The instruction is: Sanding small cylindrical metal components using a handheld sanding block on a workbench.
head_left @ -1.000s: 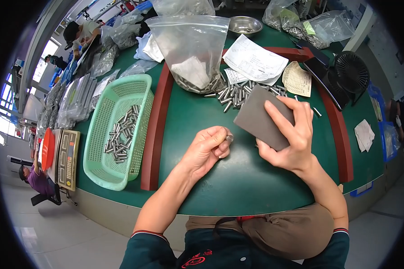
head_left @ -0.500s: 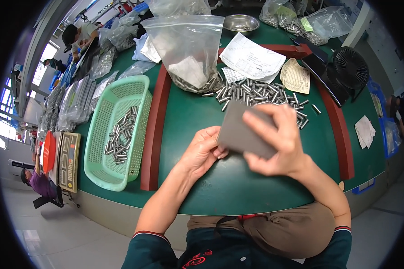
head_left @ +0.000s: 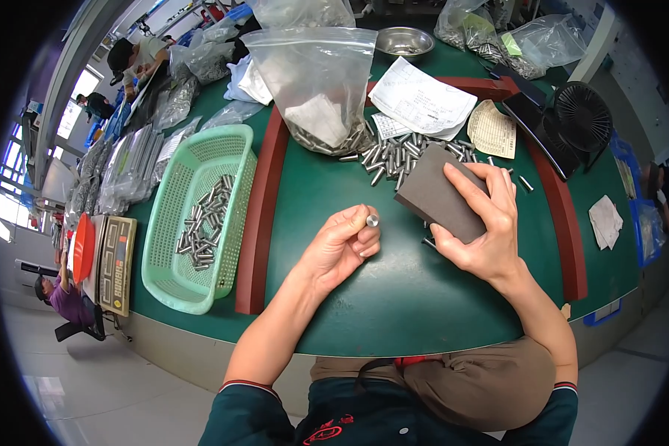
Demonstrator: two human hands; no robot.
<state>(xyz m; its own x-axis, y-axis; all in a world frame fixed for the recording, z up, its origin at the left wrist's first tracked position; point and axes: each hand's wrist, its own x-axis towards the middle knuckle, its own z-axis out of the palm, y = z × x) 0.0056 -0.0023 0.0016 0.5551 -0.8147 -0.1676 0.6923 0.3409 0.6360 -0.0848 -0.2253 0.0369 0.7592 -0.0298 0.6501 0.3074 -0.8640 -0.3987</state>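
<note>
My left hand (head_left: 342,245) is closed around a small silver metal cylinder (head_left: 372,220), whose round end shows between thumb and fingers. To its right, my right hand (head_left: 483,230) grips a dark grey sanding block (head_left: 440,199), held tilted a little above the green table (head_left: 394,290) and apart from the cylinder. Behind the block lies a loose pile of metal cylinders (head_left: 398,154) on the table.
A green plastic basket (head_left: 167,245) with several cylinders stands at the left, beyond a red-brown rail (head_left: 259,215). A clear bag of parts (head_left: 320,89), papers (head_left: 422,100), a metal bowl (head_left: 403,41) and a black fan (head_left: 583,119) sit at the back. Other people work at the far left.
My right hand first brought the sanding block left against the cylinder in my left hand, then drew it back to the right. The cylinder's end now shows uncovered.
</note>
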